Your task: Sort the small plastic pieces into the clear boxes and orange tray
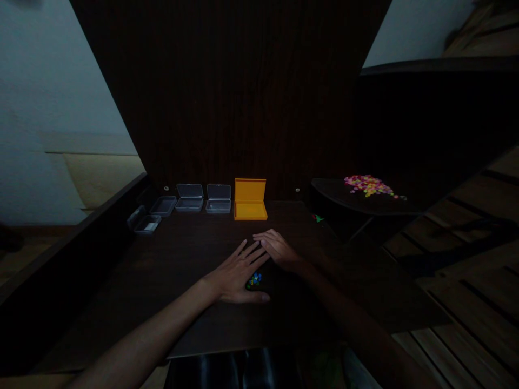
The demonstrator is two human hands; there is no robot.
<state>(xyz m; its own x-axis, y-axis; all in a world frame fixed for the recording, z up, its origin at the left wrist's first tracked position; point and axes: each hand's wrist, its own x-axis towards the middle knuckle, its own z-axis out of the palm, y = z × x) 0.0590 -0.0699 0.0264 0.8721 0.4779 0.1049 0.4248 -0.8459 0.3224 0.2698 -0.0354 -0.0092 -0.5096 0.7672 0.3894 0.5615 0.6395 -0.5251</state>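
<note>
My left hand lies flat on the dark table, fingers stretched toward the middle, thumb out to the right. Between its thumb and fingers sits a small cluster of blue and green beads. My right hand rests palm down just beyond, its fingers pointing left and meeting the left fingertips. Neither hand grips anything I can see. An open orange box stands at the back of the table, straight ahead of the hands.
Two clear plastic boxes sit left of the orange one, with two more open cases at the far left edge. A pile of coloured beads lies on a dark tray at the right. A small red-green piece lies near the table's right edge.
</note>
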